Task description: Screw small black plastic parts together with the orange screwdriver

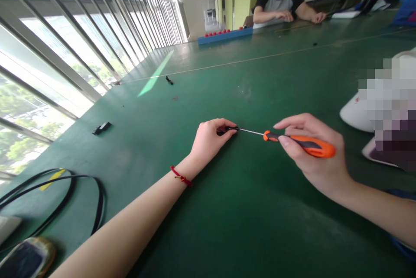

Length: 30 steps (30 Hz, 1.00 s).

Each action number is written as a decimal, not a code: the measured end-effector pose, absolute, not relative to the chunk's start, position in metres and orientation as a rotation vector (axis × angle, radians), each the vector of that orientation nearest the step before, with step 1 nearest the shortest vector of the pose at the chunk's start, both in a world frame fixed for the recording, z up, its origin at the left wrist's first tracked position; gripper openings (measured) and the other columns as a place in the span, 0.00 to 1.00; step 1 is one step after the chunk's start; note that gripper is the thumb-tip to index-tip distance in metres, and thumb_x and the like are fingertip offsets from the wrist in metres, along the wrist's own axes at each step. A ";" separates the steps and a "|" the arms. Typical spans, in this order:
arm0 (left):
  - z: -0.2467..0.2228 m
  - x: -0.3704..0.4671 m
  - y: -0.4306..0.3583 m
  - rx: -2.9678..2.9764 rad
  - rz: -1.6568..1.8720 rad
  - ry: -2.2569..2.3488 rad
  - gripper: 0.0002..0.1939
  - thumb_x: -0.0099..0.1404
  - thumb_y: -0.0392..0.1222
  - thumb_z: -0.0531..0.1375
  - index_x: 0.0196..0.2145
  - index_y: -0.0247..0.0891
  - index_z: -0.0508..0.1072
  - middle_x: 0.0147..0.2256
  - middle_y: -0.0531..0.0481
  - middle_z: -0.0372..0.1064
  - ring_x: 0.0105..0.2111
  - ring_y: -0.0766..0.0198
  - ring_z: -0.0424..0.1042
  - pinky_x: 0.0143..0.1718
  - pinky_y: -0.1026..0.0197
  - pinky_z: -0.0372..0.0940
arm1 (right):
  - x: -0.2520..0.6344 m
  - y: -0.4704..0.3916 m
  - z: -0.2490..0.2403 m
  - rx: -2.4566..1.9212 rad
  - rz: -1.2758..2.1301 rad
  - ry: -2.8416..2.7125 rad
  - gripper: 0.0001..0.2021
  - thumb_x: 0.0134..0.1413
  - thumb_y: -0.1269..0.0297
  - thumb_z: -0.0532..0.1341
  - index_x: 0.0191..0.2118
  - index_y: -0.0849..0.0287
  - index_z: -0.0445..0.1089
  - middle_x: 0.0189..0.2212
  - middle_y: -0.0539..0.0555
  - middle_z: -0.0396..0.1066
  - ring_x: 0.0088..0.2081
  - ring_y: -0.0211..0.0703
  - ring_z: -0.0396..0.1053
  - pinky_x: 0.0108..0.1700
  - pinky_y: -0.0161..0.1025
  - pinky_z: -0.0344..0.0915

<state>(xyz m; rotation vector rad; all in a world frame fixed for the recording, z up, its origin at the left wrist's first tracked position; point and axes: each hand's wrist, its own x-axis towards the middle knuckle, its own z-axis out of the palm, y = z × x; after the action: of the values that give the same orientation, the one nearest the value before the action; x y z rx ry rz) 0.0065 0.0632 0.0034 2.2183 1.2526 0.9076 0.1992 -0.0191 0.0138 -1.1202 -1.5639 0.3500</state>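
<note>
My left hand (212, 135) rests low over the green table, its thumb and fingers pinched on a small black part (232, 128). Most of that part is hidden by the fingers, so its kind cannot be made out. In my right hand (320, 159) is a screwdriver (313, 144) with an orange and dark grey handle. The fingers hold the handle loosely, the index finger lifted a little off it. Its thin metal shaft points left, and the tip meets the black part at the left fingertips.
Two small black pieces, one nearer (102, 128) and one farther (169, 80), lie on the table (208, 208). A black cable (97, 195) loops at left, beside a phone-like device (27, 258). Metal railing (97, 22) borders the left. Across sits a person (279, 5) near a blue strip (224, 35).
</note>
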 end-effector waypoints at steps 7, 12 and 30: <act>0.002 0.007 0.064 2.213 0.917 1.252 0.09 0.59 0.41 0.59 0.35 0.39 0.78 0.32 0.52 0.76 0.29 0.67 0.70 0.35 0.65 0.66 | 0.198 -0.019 0.011 -0.976 0.293 -1.500 0.20 0.44 0.71 0.64 0.45 0.50 0.63 0.35 0.51 0.66 0.35 0.43 0.69 0.38 0.42 0.68; 0.003 0.007 0.063 2.222 0.924 1.254 0.09 0.59 0.42 0.59 0.35 0.38 0.78 0.31 0.53 0.76 0.29 0.68 0.70 0.35 0.66 0.66 | 0.199 -0.019 0.010 -1.167 0.362 -1.516 0.09 0.50 0.65 0.62 0.39 0.53 0.67 0.20 0.46 0.61 0.21 0.38 0.62 0.27 0.39 0.64; 0.002 0.007 0.063 2.226 0.919 1.252 0.09 0.59 0.41 0.60 0.35 0.38 0.78 0.31 0.53 0.76 0.29 0.68 0.70 0.34 0.67 0.65 | 0.198 -0.020 0.013 -1.074 0.373 -1.559 0.12 0.48 0.69 0.62 0.40 0.52 0.65 0.24 0.48 0.64 0.25 0.38 0.66 0.28 0.38 0.65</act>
<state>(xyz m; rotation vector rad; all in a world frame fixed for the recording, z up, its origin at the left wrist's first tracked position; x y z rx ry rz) 0.0068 0.0630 0.0024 2.2259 1.2521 0.9186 0.1984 -0.0204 0.0134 -1.0735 -1.5593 0.3730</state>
